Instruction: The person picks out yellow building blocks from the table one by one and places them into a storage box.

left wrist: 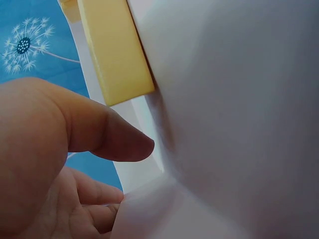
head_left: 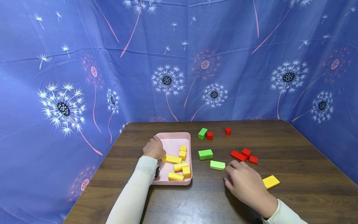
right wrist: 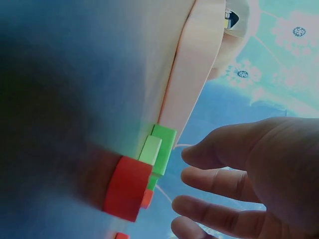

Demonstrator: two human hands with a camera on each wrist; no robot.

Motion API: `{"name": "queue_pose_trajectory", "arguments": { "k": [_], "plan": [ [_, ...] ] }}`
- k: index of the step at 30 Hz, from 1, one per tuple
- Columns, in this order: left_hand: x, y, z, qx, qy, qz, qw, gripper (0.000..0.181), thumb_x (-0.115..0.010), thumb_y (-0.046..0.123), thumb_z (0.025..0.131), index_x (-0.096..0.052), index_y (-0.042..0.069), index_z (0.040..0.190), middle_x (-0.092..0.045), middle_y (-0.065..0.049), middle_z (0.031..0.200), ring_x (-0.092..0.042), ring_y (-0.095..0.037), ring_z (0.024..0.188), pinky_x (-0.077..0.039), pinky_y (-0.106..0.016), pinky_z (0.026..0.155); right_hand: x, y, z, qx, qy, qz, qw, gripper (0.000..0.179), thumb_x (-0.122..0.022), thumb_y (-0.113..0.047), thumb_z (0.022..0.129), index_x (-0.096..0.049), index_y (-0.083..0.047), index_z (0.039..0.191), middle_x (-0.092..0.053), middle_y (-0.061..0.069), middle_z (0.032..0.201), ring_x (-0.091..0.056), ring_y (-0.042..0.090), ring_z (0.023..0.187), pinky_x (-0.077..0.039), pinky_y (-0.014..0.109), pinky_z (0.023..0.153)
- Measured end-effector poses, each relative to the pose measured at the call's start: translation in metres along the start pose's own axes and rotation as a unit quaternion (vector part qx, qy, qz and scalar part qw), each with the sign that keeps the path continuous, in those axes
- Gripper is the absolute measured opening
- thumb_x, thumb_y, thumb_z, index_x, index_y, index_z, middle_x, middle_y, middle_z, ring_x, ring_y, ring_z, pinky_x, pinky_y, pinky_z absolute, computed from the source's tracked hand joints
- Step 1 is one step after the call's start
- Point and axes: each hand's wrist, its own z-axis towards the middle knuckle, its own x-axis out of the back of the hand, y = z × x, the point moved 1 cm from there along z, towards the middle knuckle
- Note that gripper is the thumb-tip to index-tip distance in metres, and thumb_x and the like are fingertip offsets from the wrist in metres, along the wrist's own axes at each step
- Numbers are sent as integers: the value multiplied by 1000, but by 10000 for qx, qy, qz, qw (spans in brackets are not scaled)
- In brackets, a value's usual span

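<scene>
My left hand (head_left: 154,148) is at the left wall of a pink tray (head_left: 191,155). In the left wrist view its thumb reaches over the rim and its fingers lie along the outside, gripping the wall. Inside the tray are several yellow blocks, among them a long one (head_left: 172,159), cubes (head_left: 186,171) and cylinders (head_left: 176,176). My right hand (head_left: 246,185) hovers over the table with loosely bent fingers and nothing in them. Just left of its fingertips is a light green block (head_left: 217,165); a flat yellow block (head_left: 270,182) lies to its right.
Beyond my right hand lie several red blocks, including a long one (head_left: 238,156). Green blocks (head_left: 205,154) sit right of the tray. Farther back are a red cube (head_left: 209,136) and a red cylinder (head_left: 227,131). A blue dandelion-print cloth (head_left: 240,93) hangs behind the wooden table (head_left: 307,193).
</scene>
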Motion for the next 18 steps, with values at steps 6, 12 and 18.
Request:
{"name": "queue_pose_trajectory", "arguments": {
  "k": [6,12,18],
  "plan": [
    [1,1,-2,20,9,-22,10000,96,-74,31,87,-25,-10,158,-50,-29,148,-61,-42,124,-55,-60,96,4,6,-6,-163,-69,-127,9998,14,-82,-24,77,-78,-20,90,-69,-3,94,-62,22,83,-53,43,69],
    [1,1,-2,41,24,-10,10000,95,-73,30,87,-25,-9,159,-50,-29,149,-61,-42,125,-55,-60,97,6,12,-13,-427,-84,-200,9989,16,-83,-28,75,-79,-24,91,-71,-4,97,-64,26,89,-47,55,75],
    [0,1,-2,40,27,22,10000,94,-72,30,87,-25,-9,159,-50,-29,148,-61,-41,123,-55,-59,96,8,17,-18,-566,-103,-130,9983,18,-84,-28,75,-79,-23,92,-71,-3,99,-64,29,92,-47,60,79]
  ]
}}
